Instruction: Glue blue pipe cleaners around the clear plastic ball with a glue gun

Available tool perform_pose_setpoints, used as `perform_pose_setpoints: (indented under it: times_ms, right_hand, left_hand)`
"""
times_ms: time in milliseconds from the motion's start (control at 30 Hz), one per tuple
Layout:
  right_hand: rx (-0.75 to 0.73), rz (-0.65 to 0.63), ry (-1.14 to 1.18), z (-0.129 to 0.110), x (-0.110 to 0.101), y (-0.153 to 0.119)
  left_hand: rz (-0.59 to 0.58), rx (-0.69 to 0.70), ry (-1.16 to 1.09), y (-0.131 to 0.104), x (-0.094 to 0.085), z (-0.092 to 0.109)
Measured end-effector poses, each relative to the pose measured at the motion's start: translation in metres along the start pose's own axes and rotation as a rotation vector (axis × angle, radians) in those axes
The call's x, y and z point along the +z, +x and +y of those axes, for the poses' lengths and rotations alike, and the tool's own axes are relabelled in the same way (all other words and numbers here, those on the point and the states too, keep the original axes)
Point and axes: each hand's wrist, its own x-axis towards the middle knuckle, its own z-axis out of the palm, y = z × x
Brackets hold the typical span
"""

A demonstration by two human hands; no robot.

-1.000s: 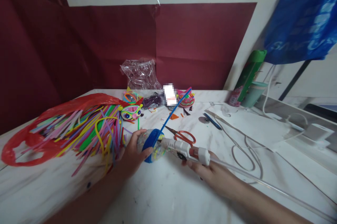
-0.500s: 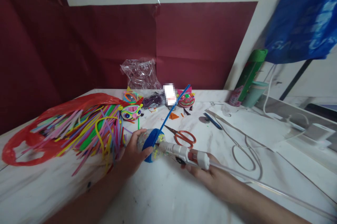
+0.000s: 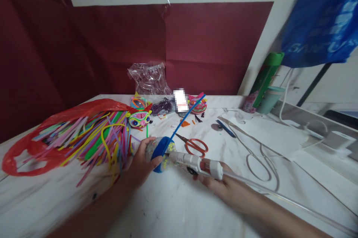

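Note:
My left hand [image 3: 145,163] is wrapped round a clear ball [image 3: 171,146] with yellow bits inside and blue pipe cleaner [image 3: 160,150] wound over it in a band. The loose end of a blue pipe cleaner [image 3: 184,118] sticks up from the band, slanting to the far right. In my right hand [image 3: 218,182] is a white hot glue gun [image 3: 187,160], its nozzle at the ball's right side by the blue band. A long clear glue stick [image 3: 268,189] runs out of the gun's back. Whether the nozzle touches the ball, I cannot tell.
Orange-handled scissors [image 3: 197,146] lie just beyond the glue gun. Many coloured pipe cleaners [image 3: 92,137] spill from a red plastic bag [image 3: 28,167] at left. Two decorated animal-face balls, one yellow-green [image 3: 140,118] and one pink [image 3: 198,106], sit behind. A white cord [image 3: 260,167] loops at right.
The loose end of the blue pipe cleaner has tipped slightly to the right and down. Both hands, the ball and the glue gun stay nearly where they were.

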Motion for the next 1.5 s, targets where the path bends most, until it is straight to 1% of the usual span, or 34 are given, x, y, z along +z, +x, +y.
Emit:
perform_pose_setpoints:
  times_ms: [167, 300, 400, 567, 667, 833, 900, 1033, 1233, 1500]
  right_hand:
    - [-0.007, 0.039, 0.011, 0.0009, 0.0005, 0.0014]
    - [0.030, 0.060, -0.002, -0.0011, -0.0025, 0.0030]
    - [0.035, 0.049, -0.007, -0.0012, -0.0028, 0.0018]
    - [0.003, 0.009, -0.004, 0.0024, 0.0018, -0.0016]
    - [0.005, 0.025, 0.002, 0.0020, 0.0010, 0.0002]
    - [0.033, 0.049, 0.015, -0.0012, -0.0032, 0.0043]
    - [0.043, 0.042, 0.015, -0.0005, -0.0027, 0.0034]
    - [0.016, 0.002, 0.032, 0.0025, 0.0006, 0.0002]
    - [0.041, 0.032, 0.008, 0.0003, 0.0003, 0.0012]
    - [0.034, 0.014, 0.014, 0.0056, 0.0022, 0.0019]
  left_hand:
    - [-0.003, -0.020, -0.021, 0.0000, 0.0000, 0.0015]
    - [0.006, -0.040, -0.037, -0.0010, -0.0002, 0.0051]
    - [-0.001, -0.039, -0.051, -0.0008, -0.0005, 0.0051]
    - [-0.006, -0.017, -0.074, 0.0017, -0.0004, -0.0010]
    - [0.000, -0.017, -0.082, 0.0019, -0.0001, -0.0022]
    - [-0.015, -0.014, -0.095, 0.0005, -0.0007, 0.0013]
    - [-0.025, -0.014, -0.087, 0.0006, -0.0010, 0.0011]
    - [-0.022, -0.012, -0.054, 0.0014, -0.0006, -0.0020]
    - [-0.003, 0.000, -0.063, 0.0011, 0.0000, -0.0014]
    - [-0.010, 0.011, -0.094, 0.0011, -0.0010, -0.0021]
